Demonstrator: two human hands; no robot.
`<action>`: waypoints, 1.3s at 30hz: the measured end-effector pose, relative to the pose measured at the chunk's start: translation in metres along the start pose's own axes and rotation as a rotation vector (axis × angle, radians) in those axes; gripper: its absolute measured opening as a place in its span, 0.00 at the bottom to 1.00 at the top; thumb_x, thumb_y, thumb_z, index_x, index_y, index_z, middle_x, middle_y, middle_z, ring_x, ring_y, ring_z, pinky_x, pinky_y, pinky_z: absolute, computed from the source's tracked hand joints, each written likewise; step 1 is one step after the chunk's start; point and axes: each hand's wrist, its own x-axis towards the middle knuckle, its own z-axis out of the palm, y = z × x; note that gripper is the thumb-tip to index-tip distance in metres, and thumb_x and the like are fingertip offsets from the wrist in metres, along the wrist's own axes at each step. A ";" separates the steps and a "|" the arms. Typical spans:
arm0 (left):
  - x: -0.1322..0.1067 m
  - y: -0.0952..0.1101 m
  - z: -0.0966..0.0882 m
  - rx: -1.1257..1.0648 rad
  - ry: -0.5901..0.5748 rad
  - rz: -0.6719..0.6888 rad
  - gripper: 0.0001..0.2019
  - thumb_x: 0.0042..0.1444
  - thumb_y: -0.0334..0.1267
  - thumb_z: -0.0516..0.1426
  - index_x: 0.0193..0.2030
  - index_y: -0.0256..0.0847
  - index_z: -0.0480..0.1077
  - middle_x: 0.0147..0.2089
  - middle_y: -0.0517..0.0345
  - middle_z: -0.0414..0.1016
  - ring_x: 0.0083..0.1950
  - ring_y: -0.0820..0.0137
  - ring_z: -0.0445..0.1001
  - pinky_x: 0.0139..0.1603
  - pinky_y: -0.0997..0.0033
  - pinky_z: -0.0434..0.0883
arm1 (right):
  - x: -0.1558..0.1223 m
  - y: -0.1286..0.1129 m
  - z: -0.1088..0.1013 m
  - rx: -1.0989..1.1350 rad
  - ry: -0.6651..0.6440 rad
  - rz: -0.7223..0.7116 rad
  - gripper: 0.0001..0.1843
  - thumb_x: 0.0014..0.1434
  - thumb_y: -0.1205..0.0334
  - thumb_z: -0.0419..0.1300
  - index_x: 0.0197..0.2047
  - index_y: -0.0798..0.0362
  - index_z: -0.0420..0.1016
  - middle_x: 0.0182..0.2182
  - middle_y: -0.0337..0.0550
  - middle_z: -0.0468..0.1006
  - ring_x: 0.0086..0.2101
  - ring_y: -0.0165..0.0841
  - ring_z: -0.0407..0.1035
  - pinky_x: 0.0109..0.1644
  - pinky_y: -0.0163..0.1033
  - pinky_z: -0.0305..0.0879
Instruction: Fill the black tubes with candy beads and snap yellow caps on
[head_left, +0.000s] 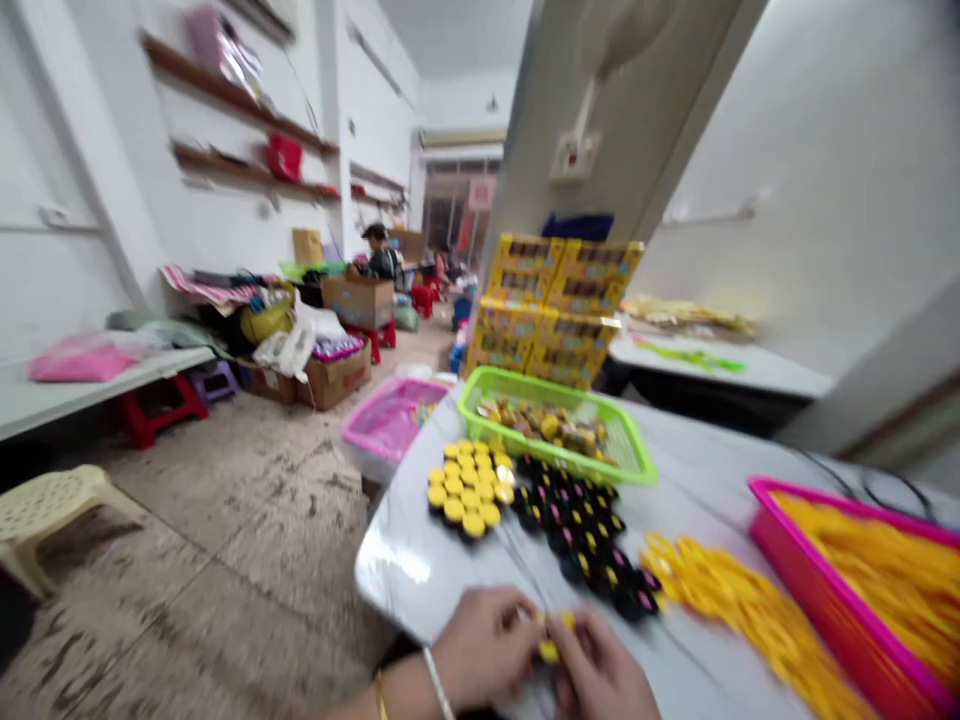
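At the near edge of the table, my left hand (487,635) and my right hand (600,665) meet with fingers pinched around a small yellow-and-black round piece (549,650). The fingers cover much of it, and the picture is slightly blurred. Just beyond my hands stands a group of round pieces with yellow tops (469,487). To its right is a cluster of black round pieces (577,525) with yellow or pink centres. A spread of loose yellow-orange strips (742,590) lies to the right of my right hand.
Behind the pieces sits a green basket (637,450) of small brownish-yellow items. Stacked yellow boxes (555,310) stand behind it. A pink basket (772,520) of yellow strips is at right. A pink tub (360,425) adjoins the table's left edge. A person (382,258) sits farther back.
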 end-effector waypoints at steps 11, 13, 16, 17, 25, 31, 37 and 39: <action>-0.016 -0.003 0.008 0.245 0.280 0.353 0.10 0.55 0.32 0.61 0.45 0.38 0.73 0.38 0.56 0.74 0.35 0.72 0.70 0.41 0.71 0.70 | -0.023 -0.005 0.009 0.193 -0.005 0.037 0.22 0.47 0.45 0.69 0.32 0.52 0.68 0.20 0.31 0.73 0.14 0.24 0.62 0.14 0.28 0.62; -0.013 -0.002 0.007 0.224 0.236 0.315 0.10 0.54 0.33 0.62 0.43 0.38 0.73 0.32 0.61 0.73 0.31 0.73 0.69 0.37 0.73 0.69 | -0.023 -0.004 0.006 0.217 -0.040 0.045 0.22 0.48 0.45 0.70 0.32 0.52 0.67 0.18 0.30 0.71 0.14 0.23 0.60 0.13 0.27 0.59; -0.011 -0.001 0.005 0.236 0.202 0.263 0.10 0.52 0.32 0.63 0.42 0.38 0.73 0.27 0.64 0.71 0.28 0.74 0.69 0.33 0.75 0.66 | -0.019 -0.005 0.000 0.271 -0.065 0.091 0.21 0.48 0.47 0.70 0.29 0.52 0.66 0.13 0.27 0.66 0.11 0.20 0.54 0.12 0.25 0.50; -0.010 -0.001 0.005 0.248 0.202 0.254 0.10 0.52 0.31 0.63 0.42 0.38 0.73 0.27 0.65 0.70 0.28 0.74 0.68 0.33 0.75 0.66 | -0.018 -0.006 -0.002 0.297 -0.071 0.112 0.22 0.47 0.47 0.71 0.28 0.52 0.65 0.12 0.27 0.64 0.11 0.20 0.53 0.12 0.24 0.48; -0.010 -0.001 0.008 0.248 0.192 0.193 0.14 0.49 0.36 0.68 0.36 0.40 0.66 0.25 0.68 0.66 0.27 0.75 0.66 0.30 0.75 0.62 | -0.017 -0.011 0.002 0.260 -0.034 0.190 0.23 0.46 0.47 0.72 0.26 0.51 0.63 0.11 0.28 0.64 0.10 0.21 0.53 0.11 0.25 0.48; -0.009 0.000 0.007 0.257 0.181 0.178 0.15 0.49 0.36 0.68 0.34 0.41 0.64 0.25 0.69 0.64 0.27 0.74 0.66 0.30 0.75 0.60 | -0.021 -0.013 -0.003 0.312 -0.001 0.200 0.23 0.45 0.49 0.72 0.24 0.52 0.63 0.13 0.28 0.65 0.11 0.21 0.55 0.13 0.26 0.50; -0.009 0.002 0.007 0.263 0.170 0.177 0.14 0.50 0.34 0.66 0.34 0.41 0.63 0.26 0.68 0.65 0.28 0.73 0.66 0.30 0.75 0.60 | -0.024 -0.015 0.001 0.229 0.034 0.148 0.21 0.47 0.50 0.71 0.25 0.52 0.65 0.13 0.28 0.65 0.12 0.21 0.54 0.14 0.26 0.50; -0.009 0.002 0.007 0.275 0.174 0.178 0.14 0.51 0.34 0.66 0.34 0.41 0.63 0.26 0.68 0.65 0.28 0.73 0.66 0.30 0.75 0.60 | -0.024 -0.014 0.004 0.226 0.063 0.139 0.21 0.46 0.50 0.72 0.25 0.52 0.65 0.14 0.28 0.66 0.13 0.20 0.53 0.14 0.26 0.49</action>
